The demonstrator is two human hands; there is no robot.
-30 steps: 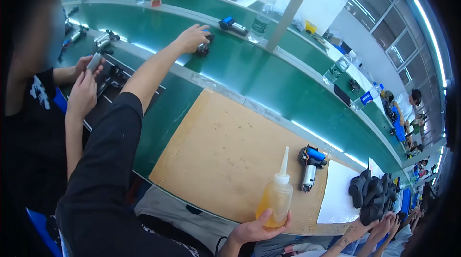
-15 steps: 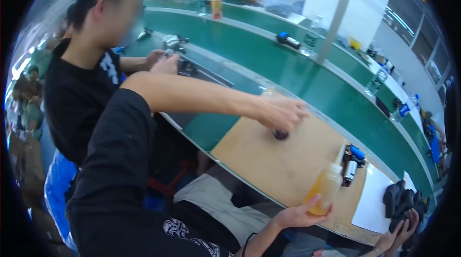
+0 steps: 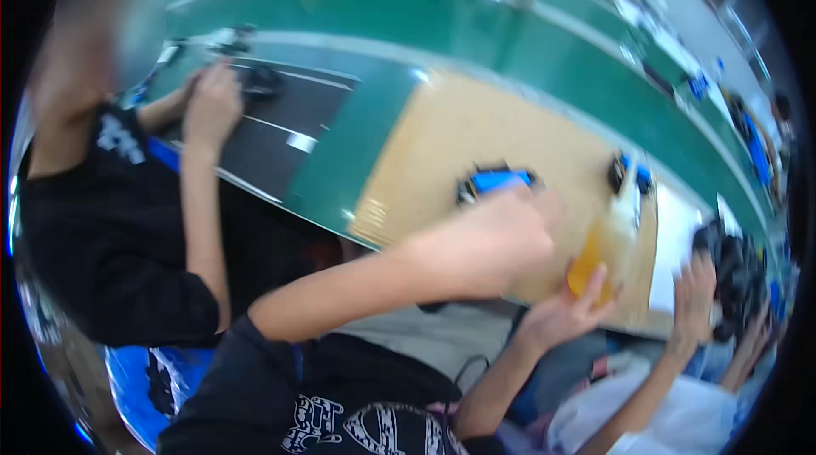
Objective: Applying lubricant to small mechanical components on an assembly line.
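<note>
Squeeze bottle in right hand; blue-and-black assembly at left hand

The squeeze bottle, part-filled with amber liquid, is located over the near right portion of the cardboard sheet. Its nozzle points upward, tilted slightly right. The right hand grasps the lower body, fingers wrapped around it. The blue-and-black assembly is located on the cardboard sheet, just beyond the left hand, which overlaps its near edge in view. The left hand is motion-blurred; whether its fingers are clenched, released or touching the assembly cannot be told. A second assembly sits behind the nozzle. To the right are a white sheet, a pile of dark parts and another person's hand. The cardboard sheet rests on a green table. At left, a co-worker sits beside a black mat
</note>
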